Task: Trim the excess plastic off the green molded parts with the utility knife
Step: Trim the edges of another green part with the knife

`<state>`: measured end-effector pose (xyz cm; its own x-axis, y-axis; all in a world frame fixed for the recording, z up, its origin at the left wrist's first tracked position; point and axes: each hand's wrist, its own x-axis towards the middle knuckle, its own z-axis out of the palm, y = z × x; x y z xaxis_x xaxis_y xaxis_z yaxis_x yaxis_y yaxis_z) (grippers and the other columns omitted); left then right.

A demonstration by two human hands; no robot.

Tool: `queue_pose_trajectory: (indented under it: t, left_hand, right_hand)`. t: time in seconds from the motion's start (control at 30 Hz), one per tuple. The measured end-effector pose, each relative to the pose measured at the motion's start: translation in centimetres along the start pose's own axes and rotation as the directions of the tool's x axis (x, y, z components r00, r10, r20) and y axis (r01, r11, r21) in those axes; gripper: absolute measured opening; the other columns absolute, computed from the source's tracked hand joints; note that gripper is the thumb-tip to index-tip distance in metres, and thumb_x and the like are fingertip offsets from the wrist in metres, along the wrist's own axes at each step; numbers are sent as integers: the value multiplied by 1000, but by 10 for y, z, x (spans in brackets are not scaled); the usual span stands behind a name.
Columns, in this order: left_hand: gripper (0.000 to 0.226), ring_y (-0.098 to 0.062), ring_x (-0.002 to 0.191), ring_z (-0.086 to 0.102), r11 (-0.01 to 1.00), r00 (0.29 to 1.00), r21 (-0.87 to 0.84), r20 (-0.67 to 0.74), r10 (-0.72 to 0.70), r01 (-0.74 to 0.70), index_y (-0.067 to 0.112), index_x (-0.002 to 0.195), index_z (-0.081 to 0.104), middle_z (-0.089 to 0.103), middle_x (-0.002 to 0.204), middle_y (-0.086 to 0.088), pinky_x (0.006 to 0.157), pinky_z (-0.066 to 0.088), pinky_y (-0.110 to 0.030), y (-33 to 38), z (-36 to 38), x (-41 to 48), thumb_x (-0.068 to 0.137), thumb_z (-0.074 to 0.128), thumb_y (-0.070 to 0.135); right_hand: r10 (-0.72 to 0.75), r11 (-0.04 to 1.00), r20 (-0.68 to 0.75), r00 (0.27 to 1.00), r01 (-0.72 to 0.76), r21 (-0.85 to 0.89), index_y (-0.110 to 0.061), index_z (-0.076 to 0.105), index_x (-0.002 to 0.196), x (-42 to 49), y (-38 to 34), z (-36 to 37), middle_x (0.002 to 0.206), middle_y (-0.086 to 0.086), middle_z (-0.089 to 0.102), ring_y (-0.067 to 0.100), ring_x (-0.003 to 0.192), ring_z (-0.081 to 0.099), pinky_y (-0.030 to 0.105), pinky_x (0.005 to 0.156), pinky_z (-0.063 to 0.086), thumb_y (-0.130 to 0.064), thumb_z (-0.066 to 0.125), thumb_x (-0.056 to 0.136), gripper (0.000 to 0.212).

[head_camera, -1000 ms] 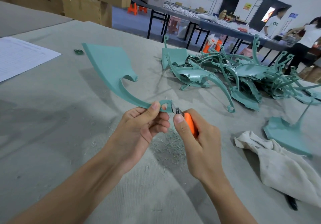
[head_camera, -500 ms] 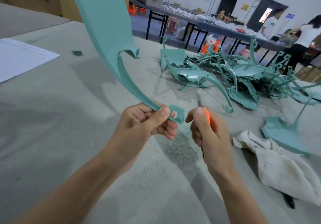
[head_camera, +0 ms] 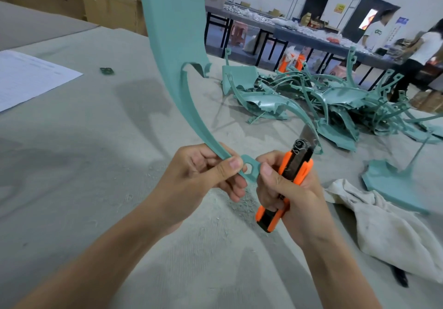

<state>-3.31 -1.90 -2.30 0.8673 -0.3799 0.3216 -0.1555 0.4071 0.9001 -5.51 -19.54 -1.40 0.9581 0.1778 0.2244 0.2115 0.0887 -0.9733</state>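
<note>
My left hand (head_camera: 203, 177) pinches the thin curved stem of a green molded part (head_camera: 175, 33) just behind its small end tab with a hole. The part's broad flat blade rises upright to the top of the view. My right hand (head_camera: 287, 189) grips an orange and black utility knife (head_camera: 287, 177), blade pointing up and away, with a curl of plastic on its tip. The right thumb touches the end tab. Pale shavings lie on the grey table (head_camera: 72, 165) below the hands.
A heap of green molded parts (head_camera: 323, 102) lies at the back right, one more part (head_camera: 393, 186) beside a crumpled white rag (head_camera: 388, 232). A paper sheet (head_camera: 28, 78) lies at left, cardboard boxes (head_camera: 107, 4) behind. Two people stand at far tables on the right.
My left hand has swung the part from lying low over the table to standing upright. My right hand has drawn the knife off the end tab and turned it blade-up.
</note>
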Motion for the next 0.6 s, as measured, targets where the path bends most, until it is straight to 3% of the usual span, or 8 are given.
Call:
queue_pose_trajectory:
  t: [0.13, 0.33, 0.47, 0.53, 0.6]
  left_hand:
    - [13, -21, 59, 64, 1000, 1000, 3, 8, 4, -4, 17, 77, 75, 67, 66, -9, 57, 52, -25, 0, 0, 0, 82, 63, 19]
    - [15, -22, 59, 63, 1000, 1000, -5, -10, 8, -8, 13, 77, 75, 66, 66, -10, 56, 51, -26, -2, -2, 1, 84, 61, 15]
    - [15, -22, 60, 63, 1000, 1000, -5, -13, 4, -4, 14, 78, 75, 66, 67, -9, 57, 51, -25, -2, -2, 1, 83, 62, 18]
    - [14, -22, 60, 63, 1000, 1000, -11, -17, -1, 0, 14, 79, 75, 66, 67, -9, 57, 51, -25, -2, -3, 1, 82, 64, 21]
    - [14, -21, 60, 63, 1000, 1000, -9, -29, -5, 4, 15, 79, 75, 66, 67, -8, 57, 51, -25, -2, -4, 2, 81, 64, 24]
  right_hand:
    - [-3, 1000, -20, 1000, 3, 30, -22, 68, 73, 2, 1, 3, 53, -4, 49, 8, 42, 34, 19, 43, 30, -26, 63, 86, 15]
    - [-61, 997, -345, 936, 39, -69, -13, 67, 100, 3, 1, -6, 98, -1, 74, 11, 42, 36, 21, 45, 34, 8, 59, 90, 25]
    - [-44, 995, -400, 915, 5, -99, -9, 68, 93, 2, 0, -8, 83, 9, 75, 12, 44, 47, 21, 46, 41, -10, 71, 82, 12]
    - [-42, 996, -391, 919, 6, -94, -6, 67, 94, 3, 1, -7, 79, 10, 75, 17, 61, 67, 23, 56, 52, -8, 63, 91, 5]
    - [-4, 1000, -364, 931, -4, -21, -4, 67, 99, 4, 1, -6, 88, 10, 76, 20, 84, 74, 24, 66, 57, -10, 57, 95, 13]
